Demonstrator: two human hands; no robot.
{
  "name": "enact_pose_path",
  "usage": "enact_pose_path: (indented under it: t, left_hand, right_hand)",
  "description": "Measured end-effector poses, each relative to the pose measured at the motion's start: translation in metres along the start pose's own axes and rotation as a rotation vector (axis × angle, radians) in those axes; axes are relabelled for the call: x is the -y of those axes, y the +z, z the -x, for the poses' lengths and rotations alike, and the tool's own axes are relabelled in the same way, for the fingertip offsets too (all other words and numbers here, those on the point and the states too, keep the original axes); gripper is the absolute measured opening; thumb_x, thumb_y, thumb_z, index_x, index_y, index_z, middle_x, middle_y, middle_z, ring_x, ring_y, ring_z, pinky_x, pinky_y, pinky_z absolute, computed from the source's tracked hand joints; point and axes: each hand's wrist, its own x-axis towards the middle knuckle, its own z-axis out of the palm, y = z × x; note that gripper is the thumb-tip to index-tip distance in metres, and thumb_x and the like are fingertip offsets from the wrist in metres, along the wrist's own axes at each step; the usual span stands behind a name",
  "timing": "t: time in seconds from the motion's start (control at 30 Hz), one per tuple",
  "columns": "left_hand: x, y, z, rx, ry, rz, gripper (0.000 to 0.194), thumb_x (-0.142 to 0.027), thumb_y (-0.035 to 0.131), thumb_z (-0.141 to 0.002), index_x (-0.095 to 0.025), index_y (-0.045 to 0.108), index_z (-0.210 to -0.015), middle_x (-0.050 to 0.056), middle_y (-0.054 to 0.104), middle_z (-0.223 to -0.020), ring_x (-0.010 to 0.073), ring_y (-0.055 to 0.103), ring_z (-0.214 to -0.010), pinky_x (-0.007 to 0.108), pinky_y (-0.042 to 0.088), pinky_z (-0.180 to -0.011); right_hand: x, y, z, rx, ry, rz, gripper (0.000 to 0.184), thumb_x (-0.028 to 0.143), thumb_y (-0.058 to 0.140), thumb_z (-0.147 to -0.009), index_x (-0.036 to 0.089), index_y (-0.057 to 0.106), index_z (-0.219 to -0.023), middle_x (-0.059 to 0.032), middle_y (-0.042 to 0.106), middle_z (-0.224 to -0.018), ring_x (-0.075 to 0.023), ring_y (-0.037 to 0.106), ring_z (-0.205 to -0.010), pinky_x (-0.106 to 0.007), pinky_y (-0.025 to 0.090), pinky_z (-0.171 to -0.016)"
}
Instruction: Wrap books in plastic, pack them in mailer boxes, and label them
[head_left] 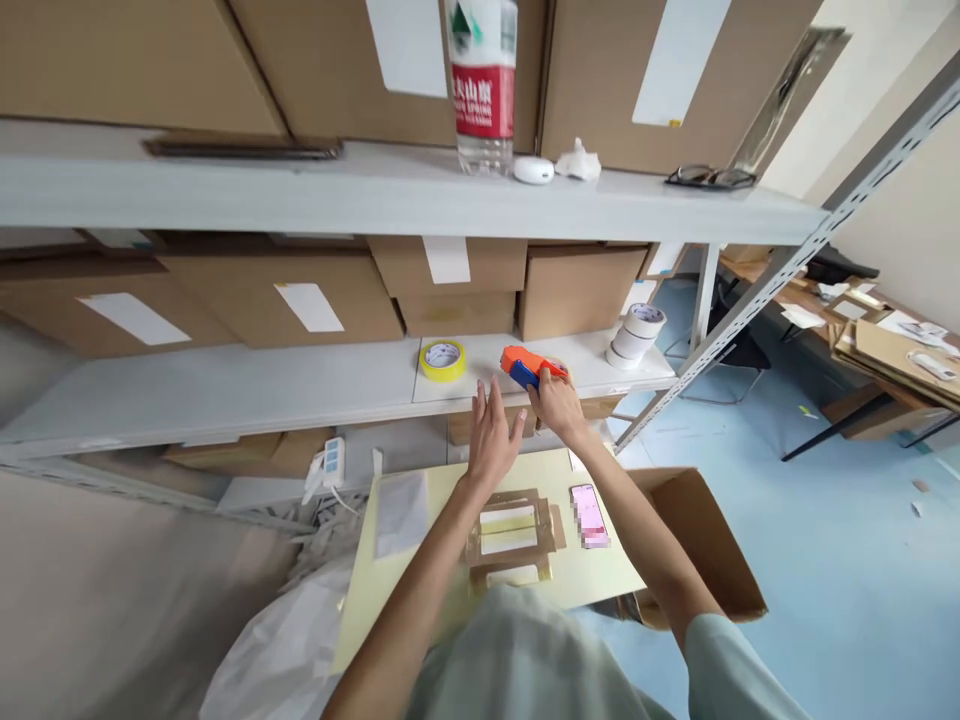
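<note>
As the left hand (495,440) hovers, the right (556,402) grips orange-blue tool (527,367).

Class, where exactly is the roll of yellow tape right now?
In the head view, the roll of yellow tape sits on the middle shelf, just left of the orange and blue tool in the right hand.

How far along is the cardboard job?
Done: the cardboard piece is laid out on the table. In hand: the right hand grips an orange-and-blue tool; the left hand is empty. Seemingly left: its flaps look unclosed.
</note>
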Motion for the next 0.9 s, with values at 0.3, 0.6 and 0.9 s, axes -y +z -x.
enact_pose_path:
  t: [0.3,0.6,0.9]
  left_hand:
    - [0.025,-0.021,0.015,-0.034,-0.067,-0.002,0.083,-0.054,0.043,-0.110,-0.011,0.014,-0.175,0.025,0.028,-0.178,0.0349,0.018,-0.169,0.057,0.028,-0.135]
    - [0.122,0.005,0.186,0.266,-0.707,-0.103,0.069,-0.053,0.050,-0.104,-0.006,0.051,-0.155,0.028,0.061,-0.154,0.0374,0.061,-0.144,0.049,0.050,-0.119]
    - [0.076,0.057,0.233,0.439,-0.843,-0.143,0.060,-0.060,0.058,-0.102,-0.011,0.061,-0.137,0.023,0.077,-0.125,0.0353,0.076,-0.116,0.039,0.057,-0.095]
  right_hand:
    - [0.017,0.042,-0.044,-0.118,-0.083,-0.014,0.039,0.025,0.046,-0.110,0.006,0.059,-0.143,-0.0247,0.066,-0.143,-0.0321,0.055,-0.136,-0.042,0.033,-0.122]
    - [-0.026,0.155,0.112,-0.205,0.142,-0.273,0.059,0.045,0.037,-0.113,0.007,0.041,-0.158,-0.0284,0.056,-0.153,-0.0354,0.050,-0.148,-0.050,0.044,-0.119]
    - [-0.006,0.247,0.230,0.234,0.439,-0.275,0.096,0.067,0.050,-0.104,-0.003,0.022,-0.165,-0.0367,0.053,-0.154,-0.0432,0.053,-0.146,-0.049,0.046,-0.116]
